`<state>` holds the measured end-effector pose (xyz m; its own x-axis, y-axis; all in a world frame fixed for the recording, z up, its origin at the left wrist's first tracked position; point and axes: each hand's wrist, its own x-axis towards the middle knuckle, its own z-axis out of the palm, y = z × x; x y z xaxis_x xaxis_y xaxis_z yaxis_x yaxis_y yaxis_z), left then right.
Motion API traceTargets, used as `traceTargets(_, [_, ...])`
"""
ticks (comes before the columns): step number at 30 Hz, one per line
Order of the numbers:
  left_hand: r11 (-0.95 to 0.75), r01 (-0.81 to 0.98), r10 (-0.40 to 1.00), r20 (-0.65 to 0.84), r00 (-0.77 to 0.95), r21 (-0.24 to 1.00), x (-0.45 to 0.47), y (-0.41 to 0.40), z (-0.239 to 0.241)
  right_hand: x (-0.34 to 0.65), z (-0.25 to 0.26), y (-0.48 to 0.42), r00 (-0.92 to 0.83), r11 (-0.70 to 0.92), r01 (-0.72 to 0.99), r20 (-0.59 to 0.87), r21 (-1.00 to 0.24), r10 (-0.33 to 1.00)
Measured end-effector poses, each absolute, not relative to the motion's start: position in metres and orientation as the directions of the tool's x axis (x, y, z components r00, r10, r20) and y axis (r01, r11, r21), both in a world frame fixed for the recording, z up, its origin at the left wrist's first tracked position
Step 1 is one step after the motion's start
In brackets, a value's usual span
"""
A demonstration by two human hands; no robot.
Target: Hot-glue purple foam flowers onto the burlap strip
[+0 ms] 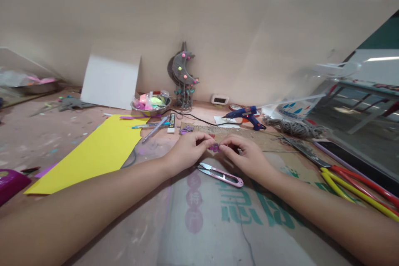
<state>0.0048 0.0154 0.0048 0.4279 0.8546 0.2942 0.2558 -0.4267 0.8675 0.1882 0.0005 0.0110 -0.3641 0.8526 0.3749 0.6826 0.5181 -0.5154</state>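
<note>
My left hand (188,149) and my right hand (246,156) meet at the middle of the table, both pinching a small purple piece (214,147) between their fingertips. The fingers of each hand are curled in. Just below the hands lie pink thread snips (222,174) on a flattened cardboard sheet with green print (249,212). Another small purple piece (186,129) lies a little farther back to the left.
A yellow paper sheet (96,153) lies at left, pens (152,126) beside it. Behind are a metal bowl of coloured scraps (151,104), a moon decoration (183,75) and a blue glue gun (246,115). Twine (293,126), a phone (352,160) and red-yellow tubes (358,187) lie right.
</note>
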Motion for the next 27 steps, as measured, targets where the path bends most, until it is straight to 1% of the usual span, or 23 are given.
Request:
traceTargets(4, [-0.409, 0.281, 0.867, 0.274, 0.415, 0.868, 0.0059, 0.0139, 0.0072, 0.1886, 0.0111, 0.0000, -0.356, 0.513, 0.690, 0.378, -0.511, 0.855])
traceTargets(10, [-0.322, 0.282, 0.892, 0.190, 0.411, 0.904, 0.0069, 0.0113, 0.0053, 0.1889, 0.0120, 0.0005, -0.355, 0.514, 0.682, 0.379, -0.521, 0.855])
traceTargets(13, [-0.318, 0.265, 0.891, 0.192, 0.411, 0.910, 0.0064, 0.0113, 0.0050, 0.1896, 0.0119, 0.0007, -0.366, 0.536, 0.658, 0.397, -0.529, 0.842])
traceTargets(17, [-0.344, 0.260, 0.884, 0.218, 0.415, 0.902, 0.0056, 0.0114, 0.0064, 0.1899, 0.0105, 0.0019, -0.334, 0.510, 0.681, 0.397, -0.525, 0.855])
traceTargets(21, [-0.328, 0.251, 0.882, 0.200, 0.427, 0.911, 0.0061, 0.0111, 0.0063, 0.1887, 0.0094, 0.0025, -0.335, 0.501, 0.698, 0.385, -0.512, 0.860])
traceTargets(27, [-0.298, 0.266, 0.890, 0.166, 0.424, 0.917, 0.0075, 0.0117, 0.0067, 0.1884, 0.0104, 0.0019, -0.294, 0.456, 0.719, 0.365, -0.524, 0.884])
